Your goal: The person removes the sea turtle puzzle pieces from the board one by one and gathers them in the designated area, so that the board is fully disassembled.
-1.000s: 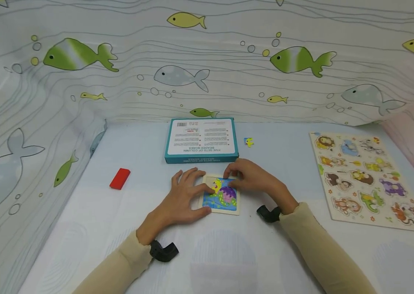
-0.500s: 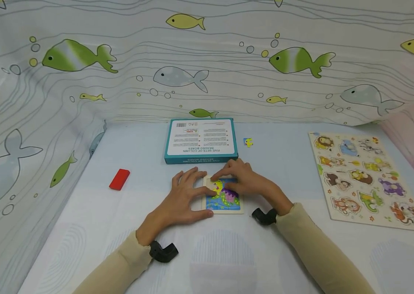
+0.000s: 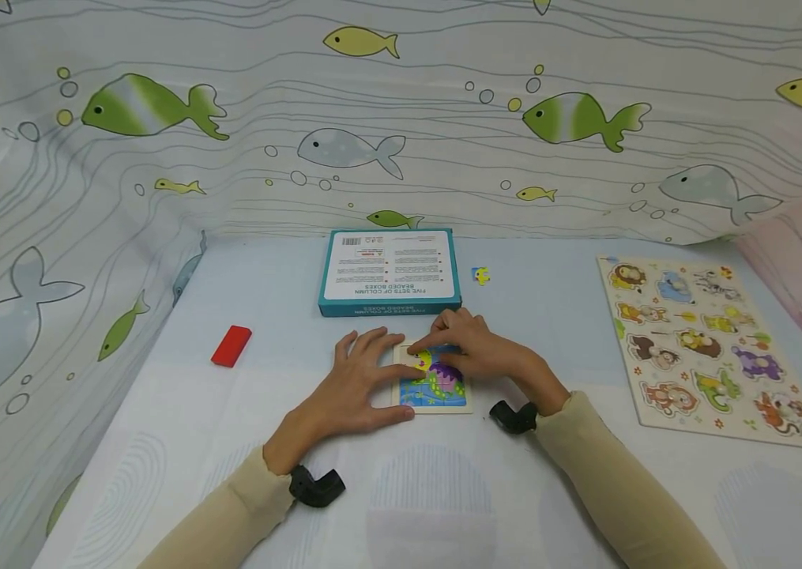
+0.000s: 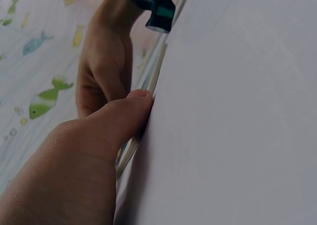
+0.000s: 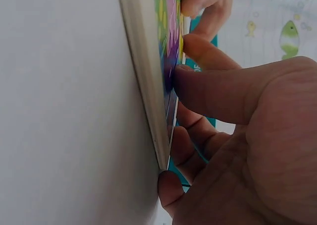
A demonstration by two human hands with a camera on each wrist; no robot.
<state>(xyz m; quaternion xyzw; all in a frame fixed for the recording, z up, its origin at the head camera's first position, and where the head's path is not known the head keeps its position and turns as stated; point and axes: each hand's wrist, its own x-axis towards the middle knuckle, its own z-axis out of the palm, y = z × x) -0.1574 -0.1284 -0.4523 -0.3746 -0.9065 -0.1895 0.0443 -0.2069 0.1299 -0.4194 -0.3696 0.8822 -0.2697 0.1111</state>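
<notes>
A small wooden jigsaw puzzle point(image 3: 443, 387) with a yellow and purple cartoon animal on blue lies flat between the hands in the head view. Spread across its left side is my left hand point(image 3: 347, 383), its forefinger on the picture and its thumb at the lower left of the frame. In the left wrist view that thumb touches the frame edge point(image 4: 157, 71). My right hand point(image 3: 479, 348) grips the top right part, forefinger reaching left over the upper row. The right wrist view shows its thumb point(image 5: 213, 88) on the purple area and its other fingers curled by the frame's edge.
A teal and white box point(image 3: 389, 273) lies behind the puzzle, with a loose yellow and blue puzzle piece point(image 3: 481, 275) right of it. At left is a red block point(image 3: 232, 346). A large wooden animal board point(image 3: 709, 348) lies at right. A fish-patterned cloth point(image 3: 443, 111) rises behind.
My right hand has moved left over the puzzle's upper row since a second ago. The puzzle has shifted slightly right. My left hand has barely moved; both hands are nearly still over the last half second.
</notes>
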